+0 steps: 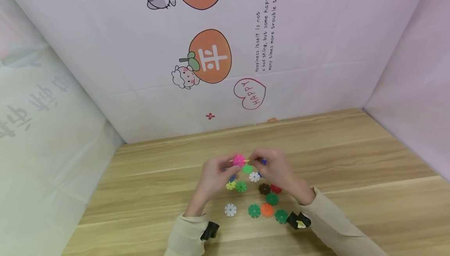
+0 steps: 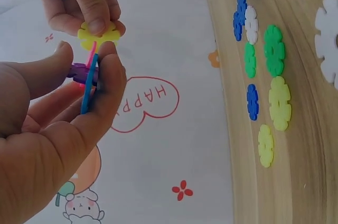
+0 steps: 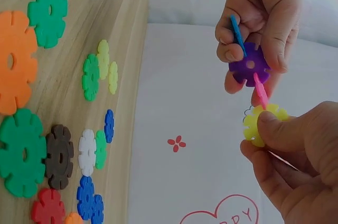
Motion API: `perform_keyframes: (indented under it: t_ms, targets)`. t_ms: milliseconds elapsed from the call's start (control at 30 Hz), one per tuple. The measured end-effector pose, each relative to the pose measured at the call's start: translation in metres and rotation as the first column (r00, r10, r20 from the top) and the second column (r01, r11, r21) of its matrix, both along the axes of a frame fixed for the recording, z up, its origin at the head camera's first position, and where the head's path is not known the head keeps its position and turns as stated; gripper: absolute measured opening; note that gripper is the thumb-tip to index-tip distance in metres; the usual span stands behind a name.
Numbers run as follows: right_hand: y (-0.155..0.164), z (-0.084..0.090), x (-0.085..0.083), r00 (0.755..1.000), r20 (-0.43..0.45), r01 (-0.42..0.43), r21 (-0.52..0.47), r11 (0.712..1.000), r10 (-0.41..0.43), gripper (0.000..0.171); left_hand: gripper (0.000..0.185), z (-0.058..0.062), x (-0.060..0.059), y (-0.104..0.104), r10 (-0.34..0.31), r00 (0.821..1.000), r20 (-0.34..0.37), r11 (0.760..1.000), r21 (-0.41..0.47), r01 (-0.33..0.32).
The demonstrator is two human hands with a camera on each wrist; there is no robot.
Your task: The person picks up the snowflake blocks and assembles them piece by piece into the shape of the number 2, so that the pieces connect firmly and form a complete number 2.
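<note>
Two beige sleeves (image 1: 190, 232) reach in from the bottom of the frame, a black wrist camera (image 1: 209, 230) at the left cuff. Just above, in the lower middle, notched plastic discs lie on the wood-grained desk (image 1: 140, 193): a white disc (image 1: 230, 214) on the left, then a green disc (image 1: 254, 214) beside an orange disc (image 1: 267, 214). Farther up lie a brown disc (image 1: 264, 192) and a red disc (image 1: 276, 189), with a small yellow disc (image 1: 230, 186) to their left. Both hands meet over the desk near the centre of the frame. The left hand (image 1: 214, 174) has its fingers and thumb curled about a purple disc (image 3: 242, 71), with a blue disc (image 3: 237, 34) edge-on at its upper left rim and a pink disc (image 3: 260, 91) at its lower rim in the right wrist view. The right hand (image 1: 275, 166) pinches a yellow disc (image 3: 252, 123) between thumb and fingers, its edge meeting the pink disc; whether the two are slotted together I cannot tell. Beyond the desk's back edge hangs a white cloth (image 1: 299, 92), printed with orange fruits (image 1: 210, 74) at upper centre and a red-outlined heart (image 1: 250, 94) below them.
</note>
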State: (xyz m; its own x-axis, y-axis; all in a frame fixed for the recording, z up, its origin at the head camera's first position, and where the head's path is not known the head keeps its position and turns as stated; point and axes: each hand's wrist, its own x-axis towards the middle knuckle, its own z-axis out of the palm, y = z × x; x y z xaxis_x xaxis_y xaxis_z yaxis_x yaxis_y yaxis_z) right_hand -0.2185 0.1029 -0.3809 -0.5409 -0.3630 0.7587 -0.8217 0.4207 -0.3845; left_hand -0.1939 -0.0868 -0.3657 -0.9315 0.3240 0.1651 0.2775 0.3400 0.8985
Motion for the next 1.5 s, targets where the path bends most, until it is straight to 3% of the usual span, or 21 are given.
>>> perform_keyframes:
  t_ms: [133,433,633,800,967,1033,1267,1500]
  targets:
    - [0.0,-0.001,-0.003,0.999,-0.037,-0.036,-0.01,0.999,0.035,0.022,0.036,0.0,0.0,0.001,-0.004,1.0,0.031,1.0,0.008,0.003]
    - [-0.001,-0.004,-0.004,0.998,-0.013,-0.062,-0.074,0.995,0.061,0.017,0.034,0.002,0.001,0.002,0.024,0.996,0.081,0.998,0.054,-0.028]
    - [-0.002,-0.004,-0.006,0.995,-0.053,-0.091,-0.04,0.995,0.089,0.017,0.034,0.002,0.001,0.003,0.0,0.994,0.107,0.998,0.066,-0.007]
    - [0.002,-0.002,-0.007,0.997,-0.006,-0.077,-0.053,0.996,0.076,0.017,0.035,0.017,0.01,0.003,-0.053,0.993,0.108,0.997,0.062,0.046]
    - [0.006,0.0,-0.008,0.997,0.019,-0.068,-0.064,0.996,0.07,0.018,0.036,0.028,0.016,0.005,-0.065,0.995,0.07,0.998,-0.004,0.066]
    - [0.008,0.0,-0.008,0.995,0.04,-0.088,-0.062,0.994,0.09,0.018,0.036,0.025,0.015,0.005,-0.056,0.996,0.072,0.998,-0.002,0.056]
    - [0.007,-0.001,-0.007,0.989,0.055,-0.139,-0.039,0.99,0.141,0.019,0.028,-0.003,-0.002,0.005,-0.078,0.993,0.094,0.996,0.041,0.074]
    - [0.001,0.001,-0.006,0.98,0.04,-0.193,-0.058,0.98,0.195,0.02,0.026,-0.007,-0.003,0.006,-0.075,0.995,0.069,0.996,0.045,0.072]
